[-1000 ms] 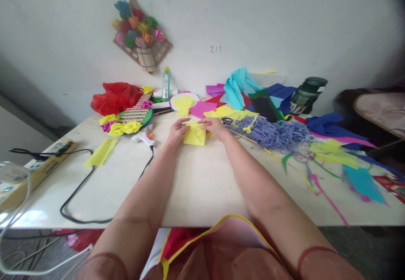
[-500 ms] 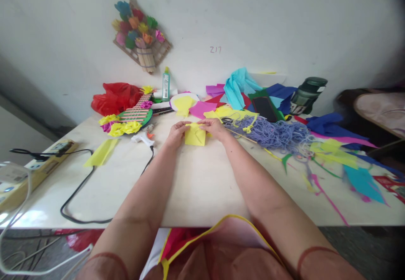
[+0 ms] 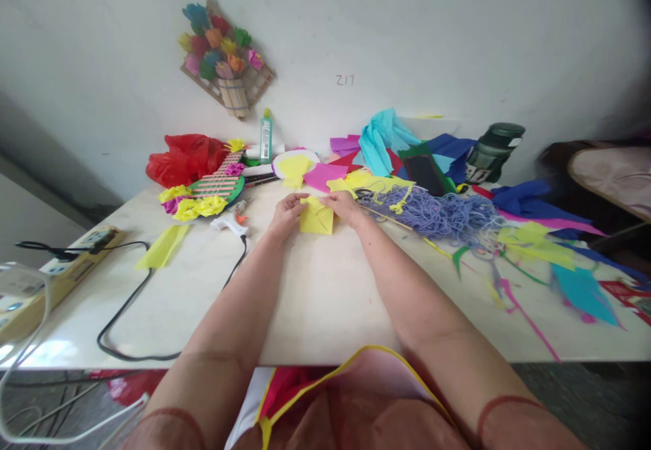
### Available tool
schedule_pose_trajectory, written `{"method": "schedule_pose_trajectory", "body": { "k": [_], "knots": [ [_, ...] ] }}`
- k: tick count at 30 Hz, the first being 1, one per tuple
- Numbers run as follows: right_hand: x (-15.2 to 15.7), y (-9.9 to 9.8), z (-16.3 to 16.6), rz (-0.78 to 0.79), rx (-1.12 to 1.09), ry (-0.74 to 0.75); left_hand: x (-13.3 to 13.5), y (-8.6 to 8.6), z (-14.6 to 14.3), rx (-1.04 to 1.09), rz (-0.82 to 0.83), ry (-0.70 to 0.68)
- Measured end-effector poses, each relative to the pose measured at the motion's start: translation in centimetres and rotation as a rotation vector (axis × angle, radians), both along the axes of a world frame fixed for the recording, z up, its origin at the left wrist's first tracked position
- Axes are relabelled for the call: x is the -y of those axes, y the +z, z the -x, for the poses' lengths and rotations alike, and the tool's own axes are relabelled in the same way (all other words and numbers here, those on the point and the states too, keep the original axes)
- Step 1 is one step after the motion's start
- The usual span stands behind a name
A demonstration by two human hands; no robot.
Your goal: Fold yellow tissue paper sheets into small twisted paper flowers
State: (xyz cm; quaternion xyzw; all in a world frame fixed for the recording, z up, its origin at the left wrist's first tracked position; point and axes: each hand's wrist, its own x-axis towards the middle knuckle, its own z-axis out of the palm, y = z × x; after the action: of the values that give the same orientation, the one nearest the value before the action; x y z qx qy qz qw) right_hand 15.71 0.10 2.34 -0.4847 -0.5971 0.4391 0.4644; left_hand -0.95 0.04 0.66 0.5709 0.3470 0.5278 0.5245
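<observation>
A folded square of yellow paper (image 3: 316, 219) lies on the pale table (image 3: 315, 301) in front of me. My left hand (image 3: 285, 213) pinches its upper left edge. My right hand (image 3: 346, 207) pinches its upper right edge. Both hands' fingers are closed on the sheet's far edge. Just left of my left hand lies a white glue gun (image 3: 230, 222) with its black cord (image 3: 152, 301) trailing toward the table's front.
A tangle of purple yarn (image 3: 437, 213) lies right of my hands, with scraps of coloured paper (image 3: 539, 247) beyond. A red bag (image 3: 186, 155), a craft piece of sticks (image 3: 213, 189), a glue bottle (image 3: 266, 135) and a dark jar (image 3: 491, 152) stand at the back. A power strip (image 3: 61, 267) sits far left.
The yellow paper's top edge has been worked slightly between my fingers and the sheet sits a little further right; my arms have barely moved.
</observation>
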Motion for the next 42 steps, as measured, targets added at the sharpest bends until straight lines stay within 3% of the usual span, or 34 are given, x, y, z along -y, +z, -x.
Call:
{"method": "schedule_pose_trajectory", "body": {
  "k": [19,37,42],
  "knots": [
    [-0.6,-0.9,0.3,-0.097,-0.005,0.018,-0.1,-0.1,0.0,0.048,0.12,-0.009],
    [-0.5,-0.8,0.4,-0.111,-0.03,0.048,-0.5,-0.6,-0.2,0.046,0.096,0.114],
    [-0.4,-0.8,0.4,-0.136,-0.008,0.049,-0.5,-0.8,-0.2,0.039,0.075,0.078]
  ]
}}
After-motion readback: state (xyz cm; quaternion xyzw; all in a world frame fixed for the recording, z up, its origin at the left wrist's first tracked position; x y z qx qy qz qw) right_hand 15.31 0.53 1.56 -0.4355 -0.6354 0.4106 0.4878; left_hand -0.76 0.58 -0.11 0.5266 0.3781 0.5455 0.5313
